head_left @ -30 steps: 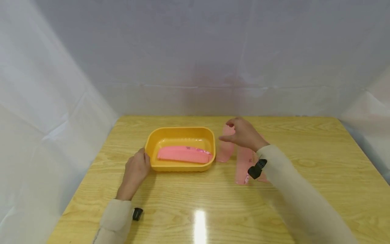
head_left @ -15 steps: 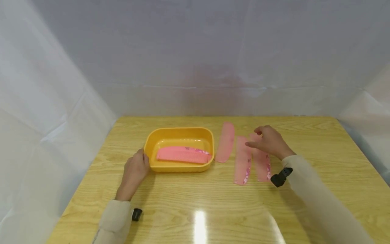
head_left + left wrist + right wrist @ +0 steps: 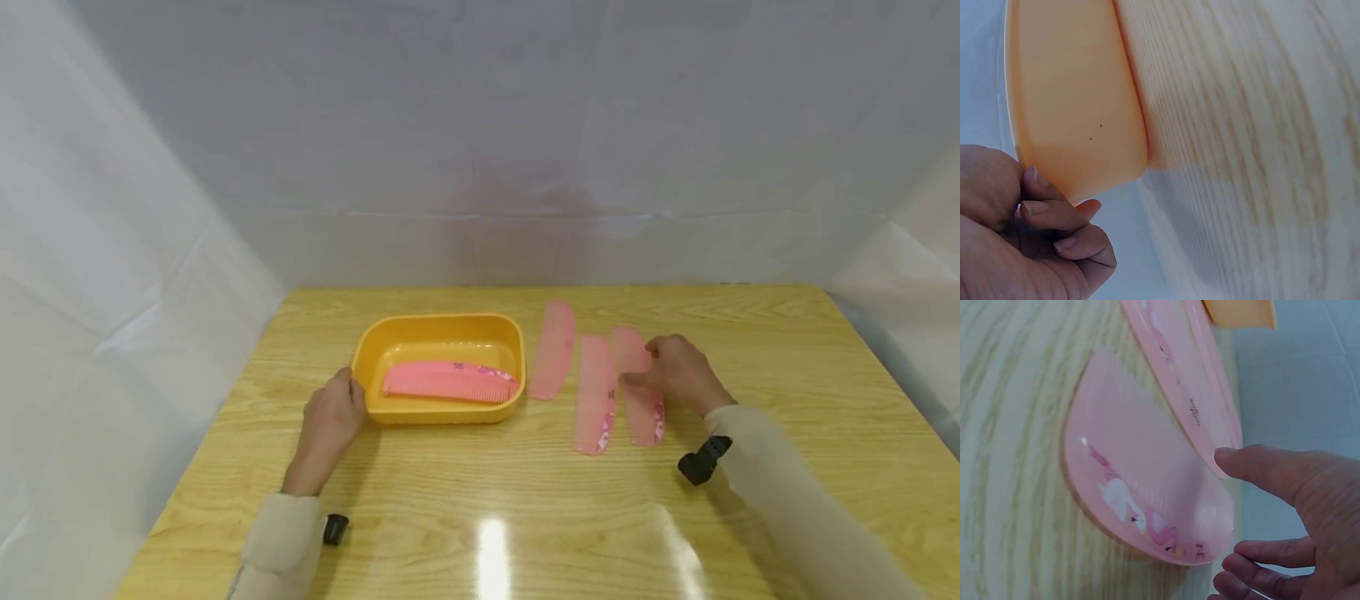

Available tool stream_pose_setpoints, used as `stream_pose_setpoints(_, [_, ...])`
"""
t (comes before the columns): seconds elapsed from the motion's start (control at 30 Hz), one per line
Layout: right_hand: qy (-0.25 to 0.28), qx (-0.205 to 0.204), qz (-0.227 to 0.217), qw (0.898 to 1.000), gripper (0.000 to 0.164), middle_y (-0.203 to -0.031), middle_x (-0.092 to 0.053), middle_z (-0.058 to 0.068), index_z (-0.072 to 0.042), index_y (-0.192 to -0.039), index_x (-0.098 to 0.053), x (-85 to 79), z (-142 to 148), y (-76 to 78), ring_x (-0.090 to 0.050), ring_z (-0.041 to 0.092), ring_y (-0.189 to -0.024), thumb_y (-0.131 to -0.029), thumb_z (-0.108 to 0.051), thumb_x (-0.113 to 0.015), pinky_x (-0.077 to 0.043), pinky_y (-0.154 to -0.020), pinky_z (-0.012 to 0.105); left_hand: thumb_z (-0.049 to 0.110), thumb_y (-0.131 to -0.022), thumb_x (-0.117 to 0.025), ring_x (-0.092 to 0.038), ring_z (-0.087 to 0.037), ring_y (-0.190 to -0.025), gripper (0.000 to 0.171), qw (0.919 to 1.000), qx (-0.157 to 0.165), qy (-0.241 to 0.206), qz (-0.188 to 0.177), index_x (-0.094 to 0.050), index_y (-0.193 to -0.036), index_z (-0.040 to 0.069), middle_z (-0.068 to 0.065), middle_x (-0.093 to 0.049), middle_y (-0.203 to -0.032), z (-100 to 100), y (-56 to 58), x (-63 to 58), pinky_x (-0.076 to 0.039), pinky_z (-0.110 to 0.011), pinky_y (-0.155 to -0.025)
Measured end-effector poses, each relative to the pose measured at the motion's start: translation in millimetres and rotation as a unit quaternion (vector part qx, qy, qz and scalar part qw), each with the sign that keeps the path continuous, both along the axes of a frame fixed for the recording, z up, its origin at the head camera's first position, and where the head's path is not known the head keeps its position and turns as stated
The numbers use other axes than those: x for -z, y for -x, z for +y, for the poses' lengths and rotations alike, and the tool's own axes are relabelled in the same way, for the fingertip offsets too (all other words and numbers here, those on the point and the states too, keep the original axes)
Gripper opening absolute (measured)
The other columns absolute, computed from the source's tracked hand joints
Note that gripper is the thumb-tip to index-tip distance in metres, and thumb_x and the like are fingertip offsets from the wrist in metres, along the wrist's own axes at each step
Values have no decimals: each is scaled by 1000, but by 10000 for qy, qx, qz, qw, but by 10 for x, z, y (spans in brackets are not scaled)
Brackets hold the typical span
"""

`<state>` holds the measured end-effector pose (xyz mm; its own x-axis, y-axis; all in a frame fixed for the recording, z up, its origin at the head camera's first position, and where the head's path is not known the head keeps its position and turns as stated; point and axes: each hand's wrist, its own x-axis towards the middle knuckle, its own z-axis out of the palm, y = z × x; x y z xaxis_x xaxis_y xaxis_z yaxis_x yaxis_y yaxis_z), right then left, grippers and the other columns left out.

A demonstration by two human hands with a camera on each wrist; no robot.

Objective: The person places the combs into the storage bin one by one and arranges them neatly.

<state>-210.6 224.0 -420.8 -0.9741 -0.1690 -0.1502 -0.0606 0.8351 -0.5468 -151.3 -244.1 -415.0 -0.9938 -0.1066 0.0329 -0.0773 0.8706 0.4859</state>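
In the head view my left hand [image 3: 330, 421] grips the left end of a yellow plastic basin [image 3: 442, 415]; the left wrist view shows its fingers curled at the rim. A pink comb [image 3: 442, 381] lies inside the basin, teeth toward me. My right hand [image 3: 678, 377] is over the rightmost pink comb [image 3: 645, 421], which lies flat on the table. In the right wrist view, thumb and fingers are spread at the near end of that flamingo-printed comb [image 3: 1141, 469], with nothing pinched between them.
Two more pink combs lie between basin and right hand: a middle comb [image 3: 595, 396] and a left comb [image 3: 553, 350] close to the basin's right wall. The wooden table [image 3: 420, 500] ends at a pale sheet [image 3: 480, 167] hanging behind and at both sides.
My right hand has moved right, from above the left comb to the rightmost comb, and lowered toward it. The left hand has stayed on the basin.
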Motion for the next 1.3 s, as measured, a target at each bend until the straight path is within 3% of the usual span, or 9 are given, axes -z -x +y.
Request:
stream_pose_setpoints(0.23, [-160, 62, 21, 9999, 63, -89, -60, 19, 15, -111, -62, 48, -33, -31, -52, 30, -79, -84, -39, -81, -43, -69, 42, 9, -105, -35, -45, -26, -61, 23, 10000, 59, -16, 12, -51, -96, -5, -10, -43, -69, -6, 6, -1, -39, -39, -57])
stream_pose_setpoints(0.33, [-156, 99, 47, 9998, 57, -83, -58, 14, 13, -107, -62, 57, -42, -39, -50, 27, -74, -85, -36, -80, -42, -66, 39, 8, -105, -36, -45, -26, -62, 23, 10000, 68, -13, 13, -52, -98, -7, -10, -44, -69, -4, 0, -5, -41, -41, -58])
stream_pose_setpoints(0.53, [-150, 98, 57, 9998, 60, -89, -60, 18, 16, -112, -61, 63, -25, -46, -53, 29, -78, -85, -34, -80, -44, -68, 42, 9, -105, -36, -45, -26, -62, 22, 10000, 44, -11, 17, -52, -97, -5, -10, -43, -69, -2, -1, -1, -41, -41, -58])
stream_pose_setpoints(0.73, [-97, 86, 202, 9997, 41, -71, -45, 7, 4, -89, -61, 74, 38, -53, -42, 22, -65, -84, -32, -80, -34, -59, 36, 9, -105, -36, -45, -26, -61, 23, 10000, 57, -11, 15, -52, -96, -5, -10, -43, -68, -7, -2, -2, -40, -40, -57])
stream_pose_setpoints(0.83, [-37, 91, 258, 9996, 39, -69, -44, 5, 3, -87, -60, 80, 73, -54, -41, 21, -64, -83, -30, -81, -33, -57, 35, 9, -104, -36, -46, -27, -61, 23, 10000, 57, -8, 22, -52, -97, -5, -10, -44, -68, -9, -3, -4, -41, -41, -57])
stream_pose_setpoints(1.03, [-14, 9, 243, 9997, 49, -79, -54, 11, 12, -104, -63, 83, 167, -36, -48, 25, -71, -83, -29, -80, -40, -63, 38, 8, -105, -36, -45, -26, -60, 23, 10000, 68, -34, -12, -53, -99, -7, -10, -44, -68, -9, -3, -8, -40, -39, -55])
stream_pose_setpoints(1.13, [-49, -47, 240, 9997, 59, -95, -62, 21, 16, -116, -61, 79, 209, -30, -56, 30, -82, -84, -29, -80, -47, -71, 43, 8, -105, -36, -45, -25, -58, 24, 10000, 81, -34, -32, -53, -101, -8, -10, -43, -67, -7, -2, -9, -39, -37, -54])
stream_pose_setpoints(1.3, [-30, -120, 135, 9998, 65, -117, -61, 33, 17, -125, -57, 58, 267, -29, -62, 40, -97, -85, -29, -80, -51, -80, 53, 8, -105, -36, -44, -24, -59, 25, 10000, 57, -33, -26, -54, -104, -10, -9, -44, -68, -3, 1, -2, -39, -37, -54])
